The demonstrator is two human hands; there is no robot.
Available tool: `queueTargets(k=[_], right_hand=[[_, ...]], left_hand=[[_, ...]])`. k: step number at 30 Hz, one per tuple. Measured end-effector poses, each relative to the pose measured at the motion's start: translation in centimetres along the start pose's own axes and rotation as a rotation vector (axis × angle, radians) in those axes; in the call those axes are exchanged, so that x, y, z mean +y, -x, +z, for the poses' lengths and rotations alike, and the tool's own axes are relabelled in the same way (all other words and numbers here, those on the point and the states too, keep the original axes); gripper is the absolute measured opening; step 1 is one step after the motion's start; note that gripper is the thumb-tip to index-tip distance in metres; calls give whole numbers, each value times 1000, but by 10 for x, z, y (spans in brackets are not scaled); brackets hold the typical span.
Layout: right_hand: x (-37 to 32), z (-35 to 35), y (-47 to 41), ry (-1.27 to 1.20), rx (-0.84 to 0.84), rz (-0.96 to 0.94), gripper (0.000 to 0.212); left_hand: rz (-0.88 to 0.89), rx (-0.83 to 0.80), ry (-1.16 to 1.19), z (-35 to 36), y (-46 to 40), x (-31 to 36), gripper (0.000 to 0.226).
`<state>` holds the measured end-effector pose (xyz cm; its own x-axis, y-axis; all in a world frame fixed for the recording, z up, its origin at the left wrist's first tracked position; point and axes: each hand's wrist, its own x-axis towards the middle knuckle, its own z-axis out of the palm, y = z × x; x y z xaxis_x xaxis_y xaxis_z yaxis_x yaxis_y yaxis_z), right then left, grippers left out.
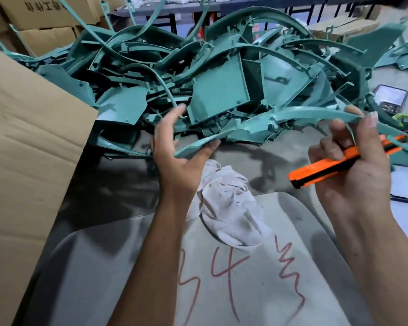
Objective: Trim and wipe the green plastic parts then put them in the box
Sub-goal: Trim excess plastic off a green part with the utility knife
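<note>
**Curved green part held above the rag**

A crumpled white cloth rag [226, 205] lies on the dark surface [118, 184]. Behind the rag rises a tangled heap of green plastic parts [217, 74]; left of it stands a brown cardboard box [28, 142]; just in front lies a grey sheet with red handwriting [222, 278], seemingly "34".

Above the rag, a long curved green plastic strip [280, 121] spans both hands. The left hand [177, 151], palm up, cradles one end, fingers loosely spread. The right hand [353, 161] pinches the other end with its fingertips while curling round an orange and black utility knife [325, 168].
</note>
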<state>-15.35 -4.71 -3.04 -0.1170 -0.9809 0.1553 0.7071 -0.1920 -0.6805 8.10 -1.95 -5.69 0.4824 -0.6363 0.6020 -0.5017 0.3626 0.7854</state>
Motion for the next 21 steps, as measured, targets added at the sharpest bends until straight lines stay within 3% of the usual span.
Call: queueTargets(k=[2,4,7,10,12,16,21], right_hand=[[-1,1,0,-23,-14,41,18],[-2,2,-1,31,17,56,20],[0,4,-4,223,172,-5,32],[9,4,-3,383,246,-63,27],[16,3,-1,546,179,-126,17],[30,-2,4,1225,-132,-394,19],[34,-4,2,1407,-195,-527,25]], left_hand=[[173,5,-99,-2,-4,-4,33],[206,-25,30,-2,-6,-1,13],[-59,-46,342,3,-1,8,36],[-263,1,459,4,3,11,34],[-358,-14,489,1,2,9,28],[-393,-117,445,-5,2,5,17],[-383,-218,446,-7,3,7,14]])
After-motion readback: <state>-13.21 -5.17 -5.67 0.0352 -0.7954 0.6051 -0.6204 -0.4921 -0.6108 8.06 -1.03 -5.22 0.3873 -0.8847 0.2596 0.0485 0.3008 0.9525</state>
